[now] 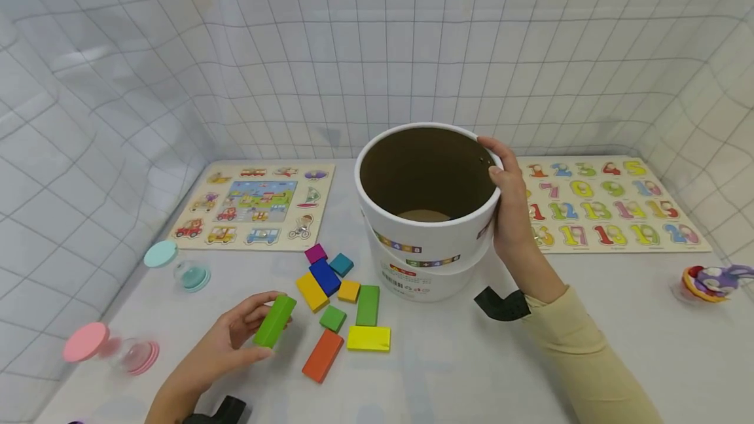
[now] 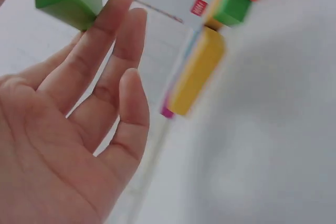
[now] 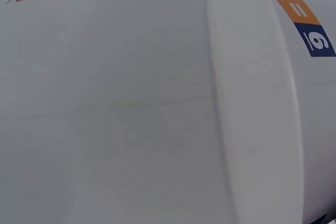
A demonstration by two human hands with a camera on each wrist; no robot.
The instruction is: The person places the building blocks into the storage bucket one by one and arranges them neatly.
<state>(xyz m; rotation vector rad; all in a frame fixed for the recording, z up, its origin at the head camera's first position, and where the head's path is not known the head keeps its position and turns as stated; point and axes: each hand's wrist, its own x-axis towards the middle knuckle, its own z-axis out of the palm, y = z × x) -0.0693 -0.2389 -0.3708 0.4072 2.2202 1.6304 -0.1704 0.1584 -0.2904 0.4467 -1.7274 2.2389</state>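
At eight o'clock from the bucket (image 1: 425, 242), left fingers (image 1: 254, 303) pinch a green block (image 1: 275, 322); right fingers (image 1: 501, 151) grip the rim (image 1: 427, 226), perhaps for steadying.

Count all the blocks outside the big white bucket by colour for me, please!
Green blocks: 3, one held in the left hand
Yellow or golden blocks: 3
Blue block: 1
Teal block: 1
Magenta block: 1
Orange block: 1
Total: 10
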